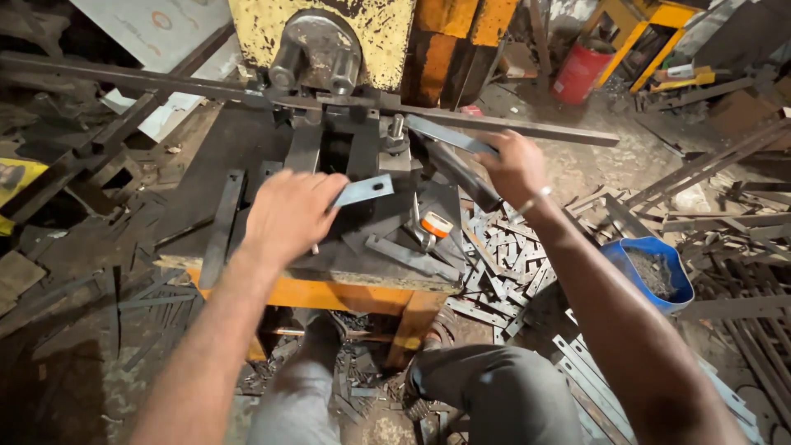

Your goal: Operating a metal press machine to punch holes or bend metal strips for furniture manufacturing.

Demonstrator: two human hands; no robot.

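Note:
My left hand holds a short flat steel piece with a hole over the dark worktable. My right hand grips a flat grey steel strip that reaches up-left toward the yellow press machine. A long dark steel bar lies across the machine's front, behind the right hand. A tape measure with an orange face rests on the table between my hands. My knees show at the bottom of the view.
A pile of cut steel pieces lies on the floor right of the table. A blue tub, a red drum, yellow stands and loose steel strips crowd the right side. Scrap bars lie at left.

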